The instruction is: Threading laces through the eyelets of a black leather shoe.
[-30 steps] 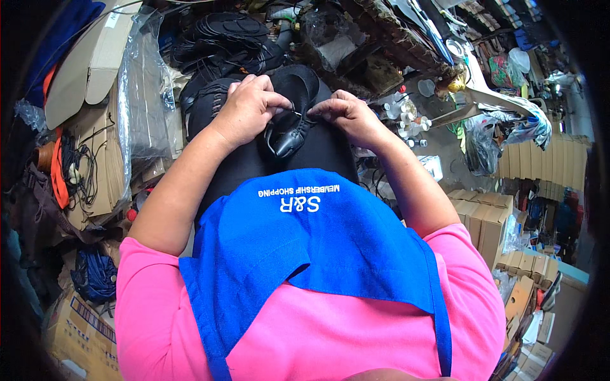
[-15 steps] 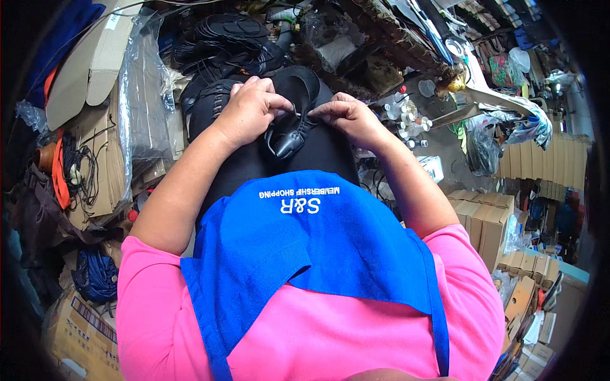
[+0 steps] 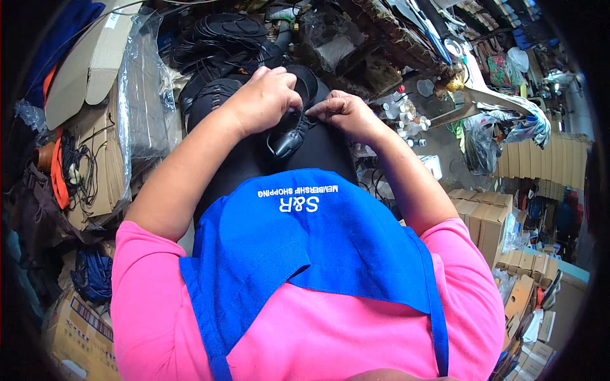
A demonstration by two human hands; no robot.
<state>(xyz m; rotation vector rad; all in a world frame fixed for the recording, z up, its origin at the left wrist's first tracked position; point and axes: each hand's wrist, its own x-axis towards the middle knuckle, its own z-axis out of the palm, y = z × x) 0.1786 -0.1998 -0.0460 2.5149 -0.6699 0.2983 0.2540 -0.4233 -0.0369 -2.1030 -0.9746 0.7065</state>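
Note:
A glossy black shoe (image 3: 289, 141) lies across my lap on dark trousers, its pointed toe towards me. My left hand (image 3: 270, 95) is closed just left of the shoe's opening, thumb and fingertips pressed together. Whatever is pinched there is too small and dark to make out. On the other side, my right hand (image 3: 346, 115) pinches the shoe's edge near its lacing, fingertips close to those of the left. A thin dark strand seems to run between the two hands; its ends are hidden.
Coiled black cords (image 3: 222, 38) lie beyond my knees. Cardboard pieces (image 3: 95, 57) and clear plastic sheet (image 3: 143, 95) stand on the left. Small bottles (image 3: 406, 117) and large scissors (image 3: 467, 108) are at the right, with stacked cardboard boxes (image 3: 483, 219) nearer me. A blue apron (image 3: 305, 247) covers my front.
My left hand has turned and shifted slightly right, its fingers curling closed over the shoe's side. A small shiny bit at its fingertips is out of sight now. My right hand stays almost in place.

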